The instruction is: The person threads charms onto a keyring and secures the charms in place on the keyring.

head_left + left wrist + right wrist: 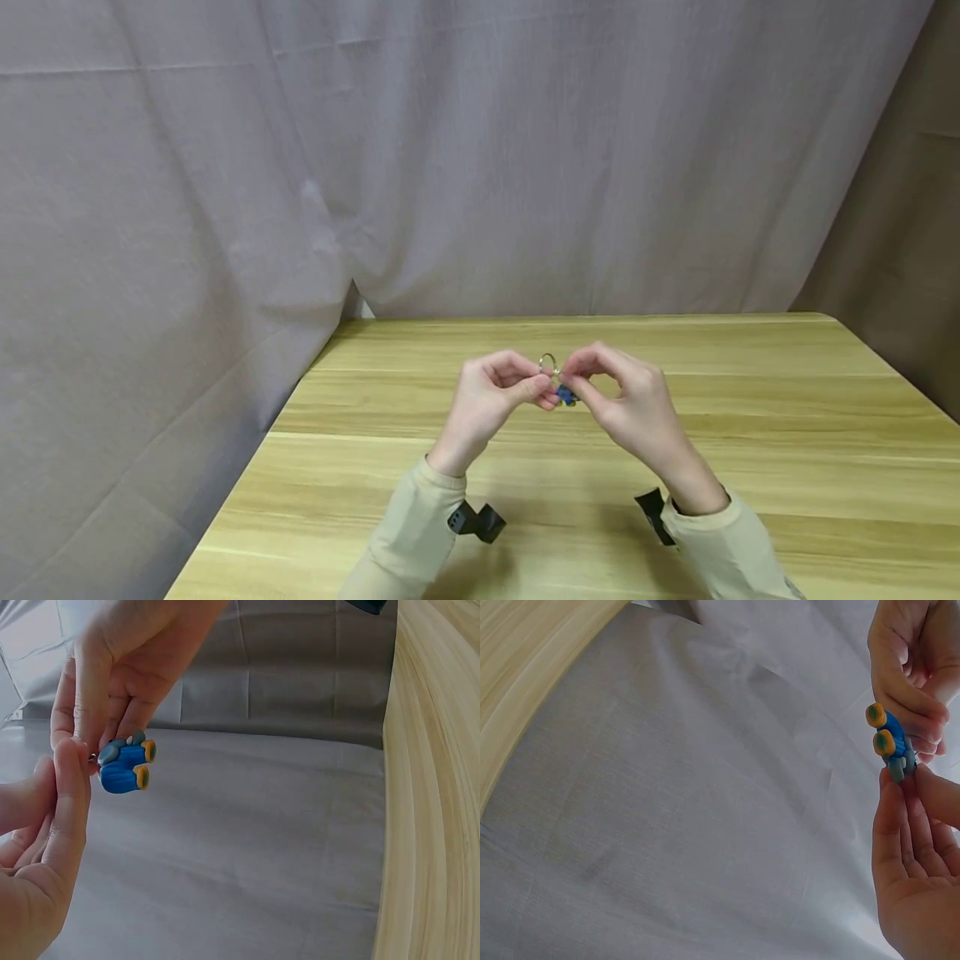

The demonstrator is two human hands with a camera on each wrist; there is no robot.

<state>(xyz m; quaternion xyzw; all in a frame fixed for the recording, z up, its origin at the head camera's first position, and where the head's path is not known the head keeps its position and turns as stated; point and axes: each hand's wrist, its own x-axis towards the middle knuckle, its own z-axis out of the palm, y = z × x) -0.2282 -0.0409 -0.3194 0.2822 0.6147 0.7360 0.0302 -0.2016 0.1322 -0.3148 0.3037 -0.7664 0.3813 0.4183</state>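
Note:
Held up between both hands is a keychain with a thin metal split ring (550,355) and a small blue figure (567,395). My left hand (489,398) pinches the ring's left side between thumb and fingers. On the other side, my right hand (633,404) pinches the keychain by the ring's lower right, just above the figure. In the left wrist view the figure (124,766) shows two blue legs with orange-yellow ends and grey parts. The right wrist view has the figure (889,735) at the fingertips, its join to the ring mostly hidden.
Below the hands lies a wood-grain table (375,500). A grey cloth (487,167) hangs along its back and left, with a browner cloth (900,250) at the right. Black straps with small mounts (477,522) sit at the cuffs of the beige sleeves (416,525).

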